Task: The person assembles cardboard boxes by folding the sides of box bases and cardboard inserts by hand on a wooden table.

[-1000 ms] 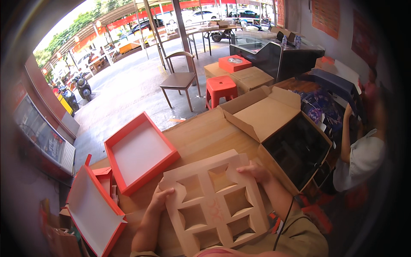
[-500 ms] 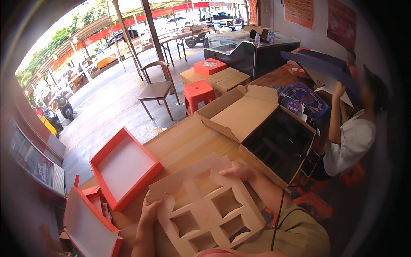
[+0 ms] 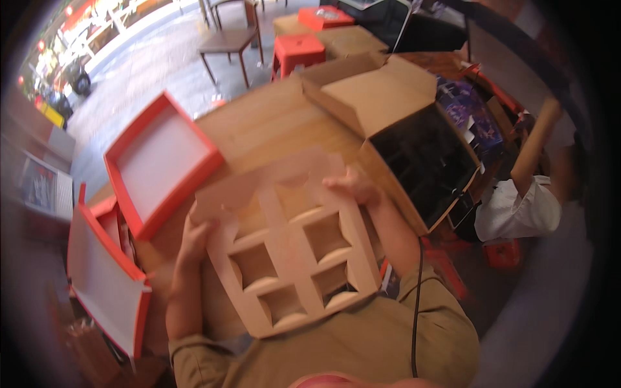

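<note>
Insert (image 3: 288,242) held up near chest, between both hands, above table (image 3: 278,123). Left hand (image 3: 194,236) clasps left edge; right hand (image 3: 352,187) pinches far right edge. Insert pale cardboard, tilted, four square cutouts (blurred). Red tray (image 3: 162,161) far left on table; open carton (image 3: 394,123) far right.
</note>
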`<state>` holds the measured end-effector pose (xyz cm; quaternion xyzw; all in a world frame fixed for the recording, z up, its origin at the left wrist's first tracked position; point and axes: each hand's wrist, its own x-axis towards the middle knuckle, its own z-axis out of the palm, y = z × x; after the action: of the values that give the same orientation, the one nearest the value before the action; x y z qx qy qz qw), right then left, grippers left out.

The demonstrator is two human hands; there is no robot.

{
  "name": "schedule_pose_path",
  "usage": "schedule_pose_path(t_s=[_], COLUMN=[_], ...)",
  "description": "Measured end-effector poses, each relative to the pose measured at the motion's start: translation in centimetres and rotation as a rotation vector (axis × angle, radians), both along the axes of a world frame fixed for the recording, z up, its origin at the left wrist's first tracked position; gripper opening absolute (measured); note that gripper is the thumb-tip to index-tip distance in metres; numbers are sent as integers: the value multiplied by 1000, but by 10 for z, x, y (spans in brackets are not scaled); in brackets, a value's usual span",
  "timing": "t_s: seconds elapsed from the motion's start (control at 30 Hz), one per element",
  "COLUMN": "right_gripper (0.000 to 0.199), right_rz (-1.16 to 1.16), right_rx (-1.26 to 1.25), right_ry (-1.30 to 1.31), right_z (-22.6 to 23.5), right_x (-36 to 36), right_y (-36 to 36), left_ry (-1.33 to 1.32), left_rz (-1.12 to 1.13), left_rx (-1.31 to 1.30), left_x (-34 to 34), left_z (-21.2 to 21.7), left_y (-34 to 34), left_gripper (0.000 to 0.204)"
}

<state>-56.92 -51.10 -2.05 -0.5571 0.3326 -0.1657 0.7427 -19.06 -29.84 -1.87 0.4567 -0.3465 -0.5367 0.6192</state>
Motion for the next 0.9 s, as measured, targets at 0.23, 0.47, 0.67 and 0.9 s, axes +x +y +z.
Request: schedule_pose_path(t_s=[0.23,0.47,0.67,0.9], right_gripper=[40,40,49,84], right_rz=[-29,-80,-79,-151], right_rx=[0,-33,-109,-429], right_ry=[-163,29,-4,127], right_z=[7,10,6,9], right_x=[10,10,10,19], right_y=[8,7,5,6], left_ry=[57,-114,-162,-416], left_rz=[-56,-42,-46,222], left_rx=[15,57,97,35], left_x=[8,6,5,-8], left_z=[-3,6,12,3], left_y=[7,-1,-5,-7], left_gripper=[58,60,61,69])
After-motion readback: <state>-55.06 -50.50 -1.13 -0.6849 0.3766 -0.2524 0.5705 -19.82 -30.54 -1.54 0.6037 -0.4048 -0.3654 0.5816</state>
